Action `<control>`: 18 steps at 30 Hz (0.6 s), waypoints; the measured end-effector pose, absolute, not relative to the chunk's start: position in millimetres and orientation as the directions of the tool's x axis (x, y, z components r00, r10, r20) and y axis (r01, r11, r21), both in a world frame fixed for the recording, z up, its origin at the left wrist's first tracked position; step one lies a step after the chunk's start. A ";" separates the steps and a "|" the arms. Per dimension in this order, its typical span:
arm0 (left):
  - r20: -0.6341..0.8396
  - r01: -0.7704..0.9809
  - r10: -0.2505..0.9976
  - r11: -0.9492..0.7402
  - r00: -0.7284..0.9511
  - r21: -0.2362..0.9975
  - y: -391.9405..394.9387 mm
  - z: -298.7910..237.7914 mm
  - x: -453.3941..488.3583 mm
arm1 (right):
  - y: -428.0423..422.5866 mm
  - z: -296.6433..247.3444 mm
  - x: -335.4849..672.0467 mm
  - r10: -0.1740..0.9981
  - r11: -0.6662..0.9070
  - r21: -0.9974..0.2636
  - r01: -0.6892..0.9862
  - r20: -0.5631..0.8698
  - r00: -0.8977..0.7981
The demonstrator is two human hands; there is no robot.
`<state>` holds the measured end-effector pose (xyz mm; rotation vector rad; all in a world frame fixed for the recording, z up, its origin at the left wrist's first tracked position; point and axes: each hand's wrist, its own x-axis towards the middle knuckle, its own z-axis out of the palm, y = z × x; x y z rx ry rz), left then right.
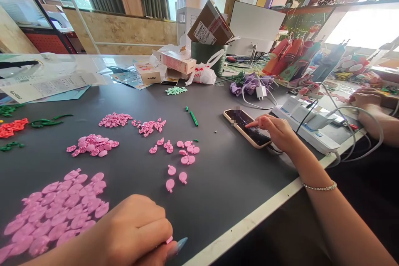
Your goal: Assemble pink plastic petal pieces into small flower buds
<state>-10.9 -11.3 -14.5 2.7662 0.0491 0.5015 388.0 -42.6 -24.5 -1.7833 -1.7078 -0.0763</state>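
Note:
My left hand (131,228) rests at the near edge of the dark table (218,183), curled closed with a small pink piece (168,240) pinched at its fingertips. Beside it lies a big heap of pink petal pieces (56,212). My right hand (277,129) reaches over a phone (246,126) lying flat on the table; the forefinger is stretched out and touches the screen, the other fingers are curled under. A bracelet (319,187) circles that wrist.
Smaller pink piles (92,144) (115,119) (183,149), green sticks (193,117), mint pieces (176,90), red and green parts (12,126) lie about. Boxes (174,61), a bin (207,54), a power strip (308,126) with cables stand behind. Another person's hand (366,99) rests at far right.

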 end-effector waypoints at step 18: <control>0.368 0.009 0.125 -0.954 0.922 0.301 -13.9 -12.8 -9.9 | -44.1 -18.0 381.7 0.826 0.079 -0.437 0.896 0.532 0.187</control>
